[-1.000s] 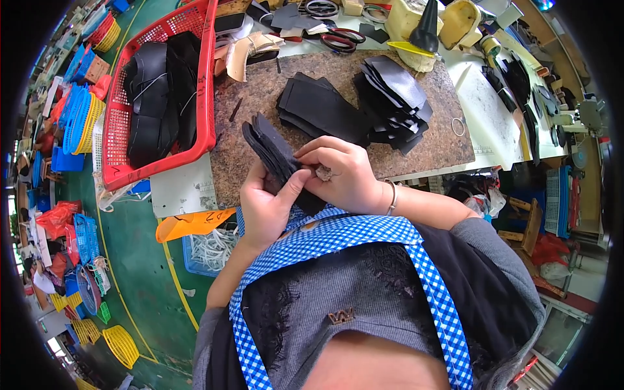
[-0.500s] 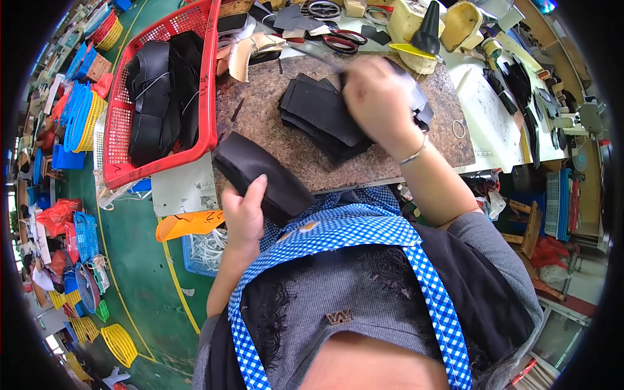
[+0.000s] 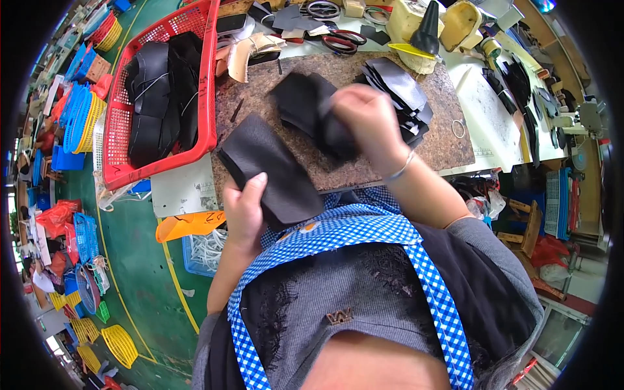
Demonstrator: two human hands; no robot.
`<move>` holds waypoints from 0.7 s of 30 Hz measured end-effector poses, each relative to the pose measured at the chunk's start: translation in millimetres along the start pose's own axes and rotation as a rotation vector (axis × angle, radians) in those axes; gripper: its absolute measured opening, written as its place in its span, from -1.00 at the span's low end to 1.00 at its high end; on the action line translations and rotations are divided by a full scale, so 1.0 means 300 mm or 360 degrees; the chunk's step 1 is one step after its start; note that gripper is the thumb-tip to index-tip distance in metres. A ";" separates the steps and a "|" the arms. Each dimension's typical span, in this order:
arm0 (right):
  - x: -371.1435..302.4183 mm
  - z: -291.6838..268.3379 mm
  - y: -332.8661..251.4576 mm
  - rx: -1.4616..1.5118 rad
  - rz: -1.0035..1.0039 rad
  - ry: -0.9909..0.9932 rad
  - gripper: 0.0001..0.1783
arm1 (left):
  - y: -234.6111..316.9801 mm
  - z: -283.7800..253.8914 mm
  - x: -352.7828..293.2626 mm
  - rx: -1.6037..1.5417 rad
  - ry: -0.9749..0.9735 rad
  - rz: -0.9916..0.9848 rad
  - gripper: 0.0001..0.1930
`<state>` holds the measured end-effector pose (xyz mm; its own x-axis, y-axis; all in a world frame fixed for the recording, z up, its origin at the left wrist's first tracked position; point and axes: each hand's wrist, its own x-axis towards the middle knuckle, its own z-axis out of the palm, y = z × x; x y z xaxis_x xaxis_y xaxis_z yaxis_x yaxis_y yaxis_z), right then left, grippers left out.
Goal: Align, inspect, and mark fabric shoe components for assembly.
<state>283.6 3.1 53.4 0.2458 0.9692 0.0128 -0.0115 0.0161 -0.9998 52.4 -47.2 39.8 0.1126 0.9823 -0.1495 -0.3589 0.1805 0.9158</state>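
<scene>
We are seeing the left hand point(image 3: 244, 211) clasping a black leathery stack point(image 3: 276, 166), thumb pressing on top, grip closed down to the stack's thickness. The stack is slanting across the near edge of a mottled board point(image 3: 442, 97) on the desk point(image 3: 179, 188). The right hand point(image 3: 365, 114) is blurring at the middle black pile point(image 3: 296, 104); we are not able to tell how far its grip is parted or what it is holding. The right black pile point(image 3: 398, 81) is lying beyond it; a red basket point(image 3: 156, 168) is standing left.

Letter-shaped pin point(image 3: 339, 316) on grey top point(image 3: 338, 276); dark marks on orange sheet point(image 3: 185, 226) (illegible)
</scene>
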 end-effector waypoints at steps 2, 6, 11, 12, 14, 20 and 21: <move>0.095 -0.092 -0.038 0.0065 -0.0321 0.0445 -0.91 | 0.015 -0.037 0.006 -0.0044 0.0084 -0.0117 -0.64; 0.092 -0.095 -0.077 -0.1800 -0.1419 -0.0022 -0.86 | -0.038 -0.037 0.006 -0.0050 0.0125 -0.0092 -0.69; -0.119 0.056 -0.020 -0.0793 -0.1024 -0.0876 -0.73 | -0.054 0.053 0.001 0.0265 -0.0153 0.0079 -0.75; -0.142 0.066 -0.001 -0.0802 -0.1045 -0.0771 -0.75 | -0.054 0.053 -0.003 0.0265 -0.0152 0.0080 -0.75; -0.142 0.072 0.020 -0.0733 -0.1021 -0.0673 -0.80 | -0.055 0.050 -0.009 0.0335 -0.0244 0.0112 -0.74; 0.058 -0.046 -0.043 0.0150 -0.0294 0.0330 -0.95 | 0.001 0.000 0.015 0.0015 0.0006 0.0064 -0.62; 0.090 -0.081 -0.063 -0.0411 -0.0709 0.0565 -0.93 | -0.003 -0.019 0.018 -0.0055 0.0016 0.0029 -0.63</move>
<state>314.1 23.0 72.4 0.4808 0.7415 0.4680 0.3899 0.2973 -0.8716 48.1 -41.6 36.2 0.0967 0.9858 -0.1370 -0.3929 0.1643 0.9048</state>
